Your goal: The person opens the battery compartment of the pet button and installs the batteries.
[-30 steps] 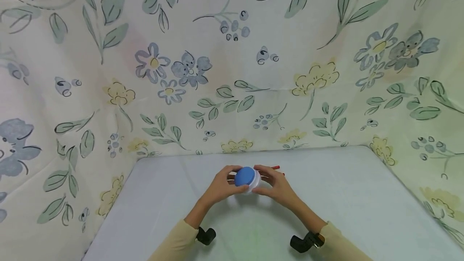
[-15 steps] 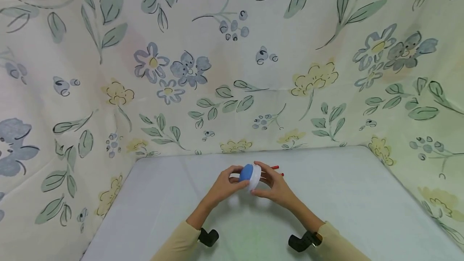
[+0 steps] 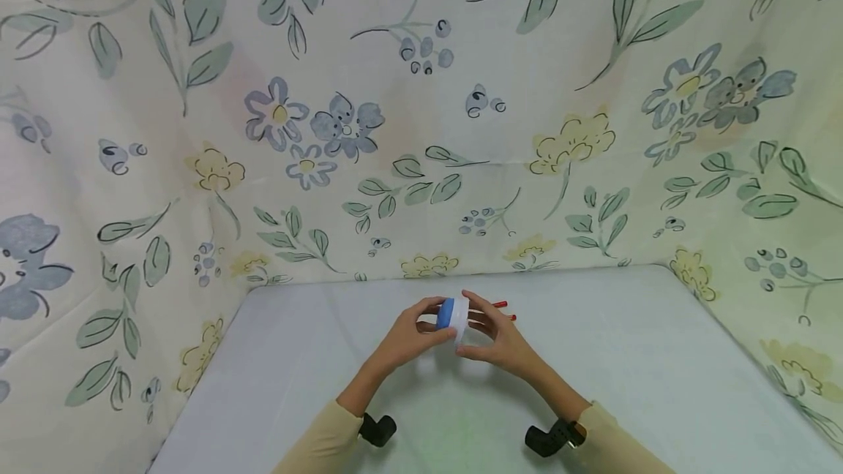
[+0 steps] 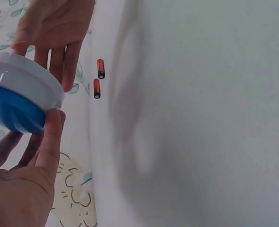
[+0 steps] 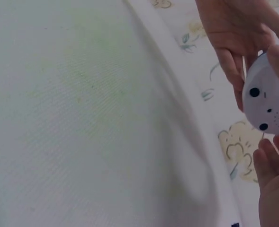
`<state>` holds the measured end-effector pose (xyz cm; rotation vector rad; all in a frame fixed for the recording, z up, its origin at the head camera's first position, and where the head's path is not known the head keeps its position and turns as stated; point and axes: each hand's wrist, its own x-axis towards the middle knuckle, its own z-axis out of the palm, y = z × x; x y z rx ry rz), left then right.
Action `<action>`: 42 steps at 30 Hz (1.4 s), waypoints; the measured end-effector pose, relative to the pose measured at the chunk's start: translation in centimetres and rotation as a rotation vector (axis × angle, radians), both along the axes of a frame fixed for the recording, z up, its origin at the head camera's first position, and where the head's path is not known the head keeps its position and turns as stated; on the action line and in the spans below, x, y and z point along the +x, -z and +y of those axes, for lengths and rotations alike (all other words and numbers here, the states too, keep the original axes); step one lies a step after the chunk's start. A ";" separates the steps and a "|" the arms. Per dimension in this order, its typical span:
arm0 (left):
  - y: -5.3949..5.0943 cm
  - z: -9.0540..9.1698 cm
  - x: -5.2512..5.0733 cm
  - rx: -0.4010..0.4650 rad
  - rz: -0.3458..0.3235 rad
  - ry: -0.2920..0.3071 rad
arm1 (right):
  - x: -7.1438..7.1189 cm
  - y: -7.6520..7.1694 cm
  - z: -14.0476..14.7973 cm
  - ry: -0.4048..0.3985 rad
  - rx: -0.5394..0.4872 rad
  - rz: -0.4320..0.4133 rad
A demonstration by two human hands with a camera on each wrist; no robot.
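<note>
A round device, white with a blue domed side [image 3: 446, 314], is held above the table between both hands, tilted on edge with the blue towards the left. My left hand [image 3: 410, 336] grips the blue side, its thumb on the near edge. Fingers and thumb of my right hand [image 3: 502, 337] lie around the white rim. The left wrist view shows the blue dome [image 4: 16, 111] under the white body [image 4: 28, 78]. Black round spots and small holes mark the white face [image 5: 272, 101] in the right wrist view.
Two small red and black batteries [image 4: 101, 68] [image 4: 97, 88] lie on the white table [image 3: 316, 342] beyond my right hand. A floral cloth [image 3: 421, 108] hangs behind the table and at its sides. Black wrist cameras [image 3: 378, 430] [image 3: 552, 437] are on both wrists.
The device has turned between my hands: its blue side, earlier facing up towards the head camera, now faces left. Both hands have shifted only slightly.
</note>
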<state>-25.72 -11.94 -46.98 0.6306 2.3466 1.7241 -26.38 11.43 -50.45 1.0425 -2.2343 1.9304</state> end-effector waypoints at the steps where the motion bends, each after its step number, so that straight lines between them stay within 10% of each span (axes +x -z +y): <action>1: 0.0 0.0 0.0 0.020 -0.017 0.006 | 0.0 0.0 0.0 0.000 0.006 -0.008; 19: 0.1 -0.1 0.5 0.085 -0.114 0.092 | 1.0 -1.7 -0.3 0.062 0.094 0.021; 34: 0.1 -0.2 0.6 -0.060 0.095 0.095 | 2.2 -3.5 -0.1 0.136 0.184 0.096; 42: 0.4 -0.4 0.4 0.005 0.072 0.072 | 2.1 -3.5 0.1 0.168 0.206 0.065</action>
